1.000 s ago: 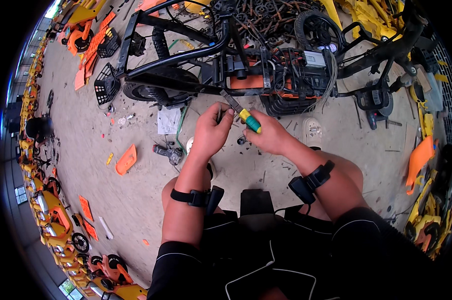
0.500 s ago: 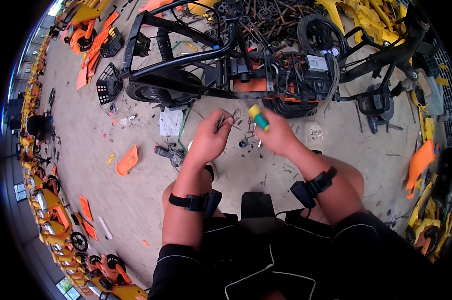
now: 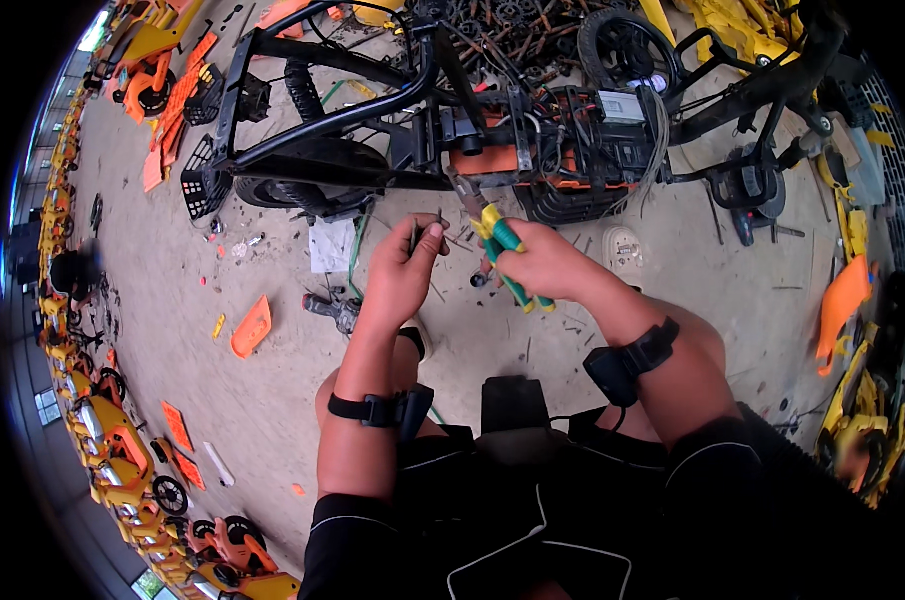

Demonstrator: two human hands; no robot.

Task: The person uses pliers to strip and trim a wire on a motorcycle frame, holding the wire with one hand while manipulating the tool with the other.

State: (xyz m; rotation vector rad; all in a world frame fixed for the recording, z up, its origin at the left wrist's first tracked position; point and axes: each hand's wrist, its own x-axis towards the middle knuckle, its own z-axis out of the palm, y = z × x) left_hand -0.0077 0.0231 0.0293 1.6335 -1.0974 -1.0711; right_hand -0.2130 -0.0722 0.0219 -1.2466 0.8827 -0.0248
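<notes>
A: What's over on the left?

B: A curved orange panel (image 3: 251,327) on the floor (image 3: 262,420), then a grey power tool (image 3: 330,310), with a pale sheet (image 3: 332,245) just beyond it.

A: And the left hand (image 3: 400,275)?

B: Fingers curled, thumb pinching a thin dark rod (image 3: 415,237) upright (there may be a second sliver beside it; I can't be sure). The rod looks like metal, so I'd expect it light, stiff and easy to lose from a loose pinch; mid-length is the place to grip.

A: Next along?

B: The pliers (image 3: 490,220), held above the floor, nose up and leftward near the lower edge of the black frame (image 3: 347,124). Whether they touch it, I can't tell.

A: How would they handle?

B: Fairly heavy toward the metal nose, I'd judge, and stiff. The green-and-yellow grips look the least slippery part, so hold there, well back from the pivot.

A: The right hand (image 3: 547,262)?

B: Wrapped around those grips, which stand spread apart. Right of it, a pale shoe (image 3: 623,255) rests on the floor.
</notes>
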